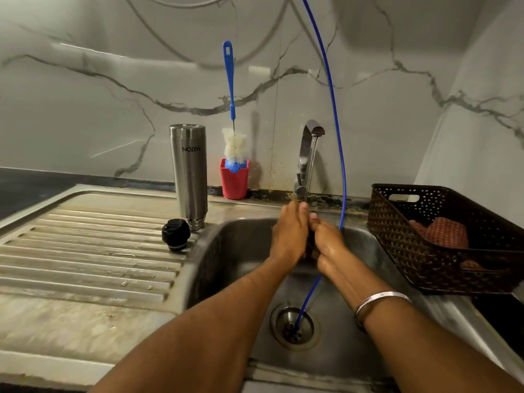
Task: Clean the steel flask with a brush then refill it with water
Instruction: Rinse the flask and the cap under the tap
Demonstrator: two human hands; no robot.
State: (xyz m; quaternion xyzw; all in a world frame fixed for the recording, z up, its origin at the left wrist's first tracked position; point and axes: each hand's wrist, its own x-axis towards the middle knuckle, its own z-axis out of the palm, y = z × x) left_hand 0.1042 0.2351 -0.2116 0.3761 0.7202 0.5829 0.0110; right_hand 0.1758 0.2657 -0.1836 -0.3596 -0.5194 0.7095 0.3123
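Observation:
The steel flask [189, 177] stands upside down, mouth down, on the drainboard at the sink's back left corner. Its black cap [175, 234] lies just in front of it. A blue-handled bottle brush [233, 131] with white bristles stands in a red cup [234, 181] against the wall. My left hand [289, 236] and my right hand [329, 248] are pressed together over the sink basin [241, 251], right below the tap [307, 154]. Both look wet. A dark patch shows between the palms; whether it is an object or shadow I cannot tell.
A thin blue hose [337, 131] hangs from above, passes behind my right hand and ends at the drain [295, 327]. A dark woven basket [397, 239] holding an orange cloth sits at the sink's right. The ribbed drainboard [85, 251] lies to the left.

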